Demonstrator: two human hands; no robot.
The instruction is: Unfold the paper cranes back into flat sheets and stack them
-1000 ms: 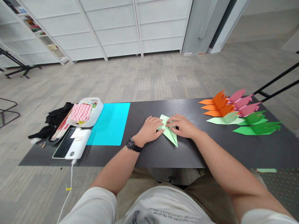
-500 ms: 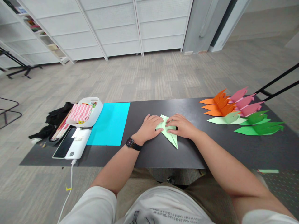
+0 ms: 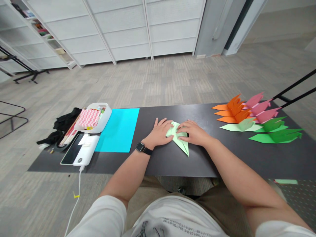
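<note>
Right of the blue sheet point(image 3: 118, 131) on the dark table point(image 3: 163, 161), the left hand point(image 3: 160, 133) lies with fingers loosely spread, a little wider than half a second ago, over the light-green folded paper point(image 3: 183, 145). The paper has scarcely shifted, so it seems steadied. The right hand point(image 3: 194, 133) curls onto its other side; whether it pinches, I cannot tell. Orange folded shapes point(image 3: 234, 112) stand farther right.

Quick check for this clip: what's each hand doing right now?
Left hand: open, fingers spread, at the light green folded paper's left side.
Right hand: fingers bent over its right side; whether it grips can't be told.
</note>
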